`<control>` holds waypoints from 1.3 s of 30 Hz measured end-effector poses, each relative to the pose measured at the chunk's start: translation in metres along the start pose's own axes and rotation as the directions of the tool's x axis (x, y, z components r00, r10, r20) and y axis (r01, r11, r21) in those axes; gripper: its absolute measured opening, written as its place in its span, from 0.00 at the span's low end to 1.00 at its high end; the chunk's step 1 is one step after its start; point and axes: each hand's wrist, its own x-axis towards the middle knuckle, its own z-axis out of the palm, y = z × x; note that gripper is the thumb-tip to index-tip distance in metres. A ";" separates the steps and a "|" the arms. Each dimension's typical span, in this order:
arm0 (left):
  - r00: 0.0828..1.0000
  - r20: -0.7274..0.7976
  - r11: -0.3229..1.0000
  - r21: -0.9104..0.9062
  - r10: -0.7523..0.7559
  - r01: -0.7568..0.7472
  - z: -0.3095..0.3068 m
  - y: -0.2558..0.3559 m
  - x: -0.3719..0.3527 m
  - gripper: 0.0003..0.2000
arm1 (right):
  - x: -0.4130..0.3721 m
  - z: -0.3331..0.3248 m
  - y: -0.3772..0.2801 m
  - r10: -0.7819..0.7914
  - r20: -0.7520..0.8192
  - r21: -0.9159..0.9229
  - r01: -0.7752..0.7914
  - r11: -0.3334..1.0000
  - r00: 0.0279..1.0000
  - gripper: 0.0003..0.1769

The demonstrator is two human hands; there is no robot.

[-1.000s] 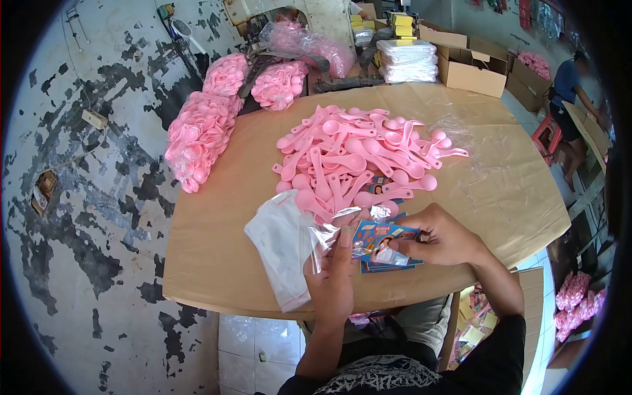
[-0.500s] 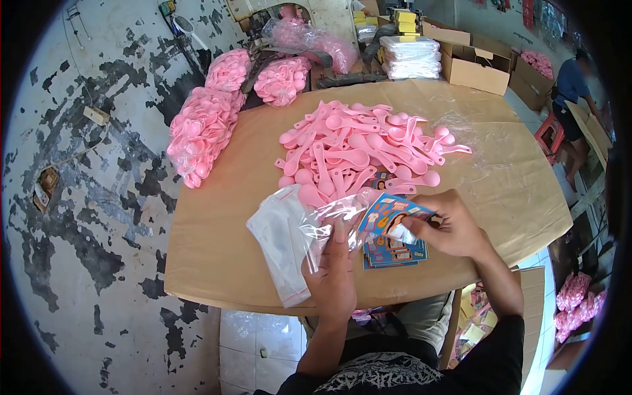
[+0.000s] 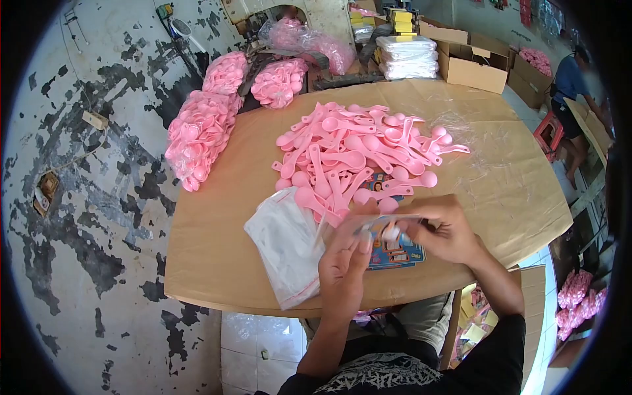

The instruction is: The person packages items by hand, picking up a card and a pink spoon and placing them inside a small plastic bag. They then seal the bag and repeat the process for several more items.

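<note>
My left hand (image 3: pixel 343 260) is closed on a clear plastic bag (image 3: pixel 322 230), which is blurred and mostly hidden by the fingers. From the other side, my right hand (image 3: pixel 444 230) pinches a printed card (image 3: pixel 401 218), turned nearly edge-on to the camera. The card's left end meets the bag at my left fingers. Below the hands lies a stack of blue printed cards (image 3: pixel 398 257), partly covered by them. A pile of clear bags (image 3: pixel 280 243) lies left of my left hand. Just beyond, pink plastic spoons (image 3: pixel 355 148) are heaped on the table.
Bagged pink spoons (image 3: pixel 204 135) sit along the table's (image 3: pixel 217 263) left edge. At the back are stacked clear packs (image 3: pixel 408 56) and an open cardboard box (image 3: pixel 474 69). A person (image 3: pixel 573 99) is at the far right. Another carton (image 3: pixel 530 309) stands by my right elbow.
My right hand has brought the card left and tipped it from face-up to nearly edge-on. My left hand has moved slightly right with the bag, closing the gap between the hands.
</note>
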 end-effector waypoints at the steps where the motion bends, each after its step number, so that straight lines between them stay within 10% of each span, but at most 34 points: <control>1: 0.999 0.026 0.999 -0.027 0.035 -0.035 0.004 0.001 0.001 0.25 | 0.002 -0.003 0.001 -0.138 -0.033 -0.192 0.129 0.973 0.990 0.16; 4: 0.967 0.242 0.981 -0.191 0.086 -0.039 -0.001 -0.009 -0.006 0.26 | 0.004 -0.011 -0.005 -0.455 0.028 -0.673 0.354 0.650 0.890 0.22; 7: 0.985 -0.077 0.981 -0.132 -0.154 0.143 0.010 -0.007 -0.016 0.25 | 0.003 -0.008 -0.011 -0.498 0.140 -0.713 0.437 0.549 0.855 0.22; 13: 0.980 -0.196 0.991 -0.131 -0.017 -0.009 0.007 -0.006 -0.008 0.24 | 0.002 -0.009 -0.007 -0.414 0.090 -0.657 0.366 0.659 0.906 0.23; 21: 0.981 -0.192 0.981 -0.180 0.032 -0.067 -0.001 0.005 -0.003 0.21 | -0.002 -0.010 -0.002 -0.021 0.115 -0.129 0.036 0.991 0.993 0.12; 32: 0.990 -0.136 0.973 0.220 -0.033 0.063 -0.020 0.007 -0.011 0.16 | -0.002 -0.011 -0.002 0.110 0.371 -0.035 -0.105 0.994 0.922 0.10; 39: 0.973 -0.193 0.965 0.202 -0.126 0.165 -0.017 0.013 -0.011 0.18 | -0.002 -0.010 -0.006 0.174 0.251 0.098 -0.203 0.974 0.952 0.10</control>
